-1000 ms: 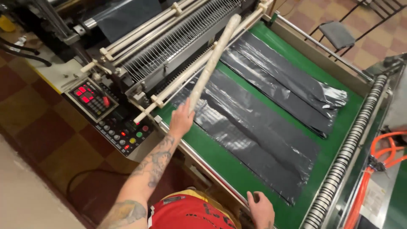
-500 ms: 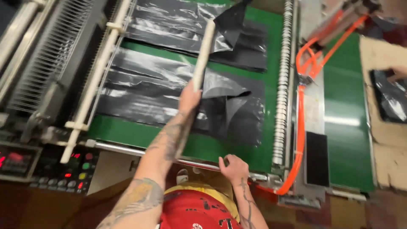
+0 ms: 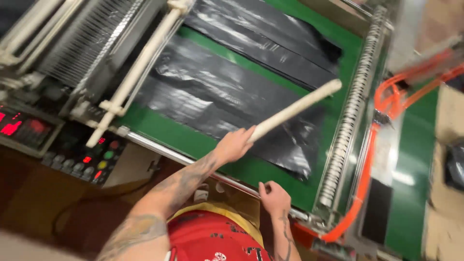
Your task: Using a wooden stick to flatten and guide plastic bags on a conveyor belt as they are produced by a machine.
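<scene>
Left hand (image 3: 235,144) first: its fingers are wrapped tight around the near end of a long pale stick (image 3: 295,108), which slants up and to the right, its far tip hanging over the dark sheets close to the roller rail (image 3: 349,113) at the right edge of the bed. The right hand (image 3: 273,197) sits lower, fingers curled down onto the metal front rail (image 3: 193,162) of the machine, gripping or bracing there; how tightly, I cannot tell. Beneath the stick lie the black plastic bags (image 3: 217,94), flat and glossy in two overlapping lanes on the green conveyor belt (image 3: 261,169), the nearest sheet wrinkled and lifted a little at its lower right corner. To work the stick well here, I judge the grip should stay firm at the end while the tip is kept low and nearly flat to the film, so it slides over or under a sheet rather than poking through it; thin plastic like this will bunch or tear under a sharp jab. The braced hand gives a steady anchor for that reach. Further out, a white bar (image 3: 140,72) crosses the bed at the left, with a control panel (image 3: 87,157) of lit buttons below it, and an orange hose (image 3: 367,179) curves down the right side.
</scene>
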